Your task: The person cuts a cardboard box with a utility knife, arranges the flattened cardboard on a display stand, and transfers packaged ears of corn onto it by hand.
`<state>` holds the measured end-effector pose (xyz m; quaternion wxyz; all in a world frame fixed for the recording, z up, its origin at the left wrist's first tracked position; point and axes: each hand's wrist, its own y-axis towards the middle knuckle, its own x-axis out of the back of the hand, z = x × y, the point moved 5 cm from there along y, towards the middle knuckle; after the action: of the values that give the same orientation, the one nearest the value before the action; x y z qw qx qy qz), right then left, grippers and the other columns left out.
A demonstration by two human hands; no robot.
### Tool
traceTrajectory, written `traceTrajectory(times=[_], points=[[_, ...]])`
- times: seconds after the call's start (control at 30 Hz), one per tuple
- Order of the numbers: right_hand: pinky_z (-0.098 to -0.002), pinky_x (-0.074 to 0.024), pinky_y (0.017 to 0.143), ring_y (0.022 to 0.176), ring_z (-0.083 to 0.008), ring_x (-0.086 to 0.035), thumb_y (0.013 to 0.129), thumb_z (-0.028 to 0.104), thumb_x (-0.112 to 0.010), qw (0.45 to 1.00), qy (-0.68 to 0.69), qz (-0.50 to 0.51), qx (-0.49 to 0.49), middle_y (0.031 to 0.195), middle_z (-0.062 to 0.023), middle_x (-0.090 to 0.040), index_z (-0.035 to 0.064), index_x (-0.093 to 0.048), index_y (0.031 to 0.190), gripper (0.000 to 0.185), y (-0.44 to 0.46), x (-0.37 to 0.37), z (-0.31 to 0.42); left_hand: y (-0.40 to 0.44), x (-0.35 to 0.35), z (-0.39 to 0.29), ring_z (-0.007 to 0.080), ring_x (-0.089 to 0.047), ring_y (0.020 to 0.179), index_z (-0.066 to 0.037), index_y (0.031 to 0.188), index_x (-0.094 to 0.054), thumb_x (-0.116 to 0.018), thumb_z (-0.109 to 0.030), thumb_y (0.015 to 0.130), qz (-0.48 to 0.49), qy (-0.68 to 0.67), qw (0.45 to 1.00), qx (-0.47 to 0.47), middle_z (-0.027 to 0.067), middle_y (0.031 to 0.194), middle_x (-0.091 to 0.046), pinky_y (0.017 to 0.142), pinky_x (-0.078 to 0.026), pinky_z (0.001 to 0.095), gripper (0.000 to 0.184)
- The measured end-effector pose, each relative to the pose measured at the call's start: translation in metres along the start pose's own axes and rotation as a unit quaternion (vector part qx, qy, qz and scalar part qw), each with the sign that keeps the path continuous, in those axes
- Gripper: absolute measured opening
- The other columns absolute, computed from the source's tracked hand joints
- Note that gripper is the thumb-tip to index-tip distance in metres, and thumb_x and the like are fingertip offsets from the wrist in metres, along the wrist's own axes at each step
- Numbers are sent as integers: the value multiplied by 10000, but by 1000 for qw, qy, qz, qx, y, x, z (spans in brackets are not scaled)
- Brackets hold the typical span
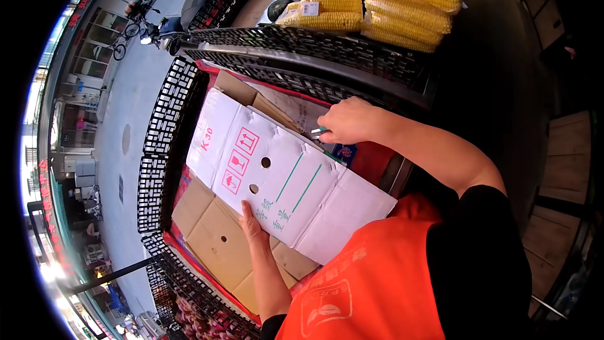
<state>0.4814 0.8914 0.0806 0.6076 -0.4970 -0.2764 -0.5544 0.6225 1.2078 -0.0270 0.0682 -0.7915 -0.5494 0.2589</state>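
The white carton [283,170] lies flattened at the centre, over brown cardboard [211,230] in a black-sided bin [156,145]; the brown sheets' middle is hidden under it. At its seven o'clock edge, the left hand [255,226] has its thumb on the printed face, the other fingers out of sight underneath. Toward one o'clock, the right hand [349,123], palm down, has its fingers curled together around a small tool [321,131], mostly covered by the grip. The carton reads "K30", with pink arrow and glass symbols and green Chinese characters beside two lines. Labels on the wrapped corn [409,3] at one o'clock are too small to read.
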Motion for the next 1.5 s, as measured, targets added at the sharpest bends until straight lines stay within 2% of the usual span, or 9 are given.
traceTrajectory(times=[0.47,0.53,0.6,0.7,0.83,0.93,1.13,1.37,1.5], points=[[-424,-503,645,741,-297,-640,851,419,-518,989,11,135,64,726,-112,-642,124,-628,861,315,-105,-66,2,-5,28,6,227,-635,917,22,1222,-467,-618,-331,870,-32,-8,999,4,129,1098,-609,773,-560,368,520],[-429,-496,633,723,-306,-635,853,461,-518,995,27,70,60,693,-111,-629,134,-601,860,338,-133,-76,1,-23,31,-1,236,-632,921,15,1231,-466,-621,-346,865,-14,-81,996,33,125,1113,-606,788,-552,384,537],[-433,-475,620,695,-334,-621,858,527,-505,981,156,-18,-115,670,-117,-614,110,-557,835,422,-134,-57,-22,-35,68,0,255,-611,976,-3,1264,-449,-617,-368,862,-19,-80,996,34,122,1159,-591,837,-523,397,568],[-437,-461,622,703,-368,-603,796,635,-523,959,224,-63,-162,679,-141,-605,71,-502,788,565,-125,-50,-29,-45,93,-23,263,-596,1015,-17,1283,-436,-604,-367,869,-51,-99,993,-43,123,1177,-582,867,-506,392,567],[-407,-466,765,922,-308,-609,683,430,-740,943,268,-121,-158,948,-151,-633,35,-523,1055,584,-93,-85,-27,-85,129,-72,261,-598,1007,-25,1275,-447,-603,-361,870,-100,-122,983,-98,127,1174,-584,850,-514,394,549],[-372,-478,758,855,-277,-624,652,336,-761,954,267,-16,-137,876,-123,-642,10,-567,1039,542,-59,-99,-14,-123,170,-92,269,-615,970,-8,1265,-449,-579,-341,890,-165,-91,966,-180,138,1178,-581,825,-528,387,518],[-253,-468,685,743,-85,-559,672,91,-729,853,510,-107,-34,813,5,-615,-3,-616,977,339,-7,-57,10,-220,217,-104,275,-603,993,5,1286,-418,-594,-355,879,-220,-130,938,-234,139,1175,-573,831,-519,399,572],[-300,-487,652,708,-154,-603,679,64,-718,804,582,-91,-77,812,-49,-641,11,-632,927,268,126,-82,-21,-291,238,-93,284,-583,1028,-2,1302,-407,-600,-376,870,-302,-146,895,-293,140,1196,-558,844,-509,404,603],[-314,-491,649,700,-176,-609,674,62,-716,857,509,-13,-75,801,-57,-646,-23,-632,877,236,129,-97,-24,-323,237,-88,275,-549,1085,-29,1314,-412,-549,-433,886,-317,-150,887,-301,126,1251,-536,885,-472,397,604]])
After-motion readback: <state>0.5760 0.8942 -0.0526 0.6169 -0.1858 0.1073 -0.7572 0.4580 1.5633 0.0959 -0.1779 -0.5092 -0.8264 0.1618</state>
